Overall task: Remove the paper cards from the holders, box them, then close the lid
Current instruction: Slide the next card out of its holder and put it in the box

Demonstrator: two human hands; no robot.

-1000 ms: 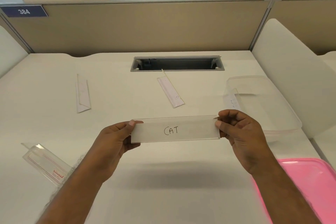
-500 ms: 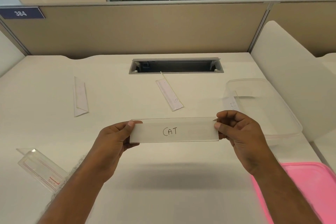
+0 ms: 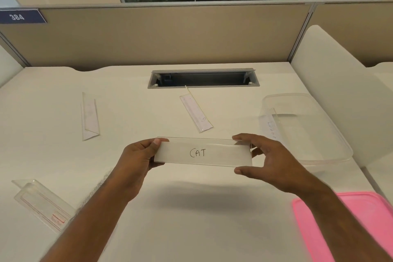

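Head view takes in a wide off-white desk (image 3: 63,155), bare across most of the frame, with a clear rectangular plastic box (image 3: 319,134) open at centre right and its flat pink plastic lid (image 3: 365,223) lying apart in the lower right corner. A white card with faint lettering (image 3: 271,127) leans inside the box's near wall.

Mid-frame, above the desk, both hands hold a clear acrylic card holder (image 3: 203,153) containing a white paper card marked CAT (image 3: 197,152). The left hand (image 3: 138,157) is clamped on the holder's left end, thumb on the front face. The right hand (image 3: 274,161) has its fingers spread around the right end, index along the top edge and thumb below; it seems to cradle rather than pinch.

Three more clear holders lie on the desk: one with a red-printed insert (image 3: 42,204) at lower left, one with a pale card (image 3: 89,117) at upper left, one with a white card (image 3: 196,112) just above the hands.

The step in hand looks like drawing the CAT card out. Judged from here, the left hand should keep the holder steady while the right pinches only the paper's edge (not the acrylic) and slides it sideways, flat, so it does not crease.
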